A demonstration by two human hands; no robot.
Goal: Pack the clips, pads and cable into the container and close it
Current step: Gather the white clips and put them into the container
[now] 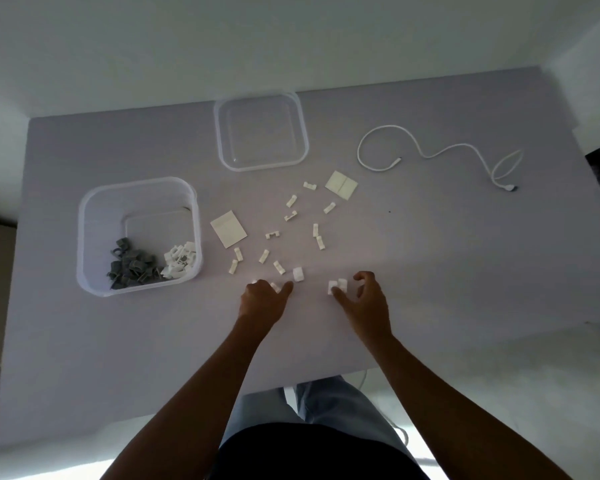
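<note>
Left hand (262, 297) curled over small white clips (275, 286) at its fingertips; right hand (362, 299) pinched a clip pair (336, 285) with the thumb. Beyond them, loose clips (278, 267) scattered on the counter (430, 254), two pads (228, 229), container (139, 233) left, lid (260, 131) and cable (430, 154) farthest.

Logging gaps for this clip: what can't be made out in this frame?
- Head view: whether the left hand holds more clips; its curled fingers hide them.
- Cable plug types: too small.
- Count of grey and white clips in the container: heaped, blurred.
- Pads: layers unclear.
</note>
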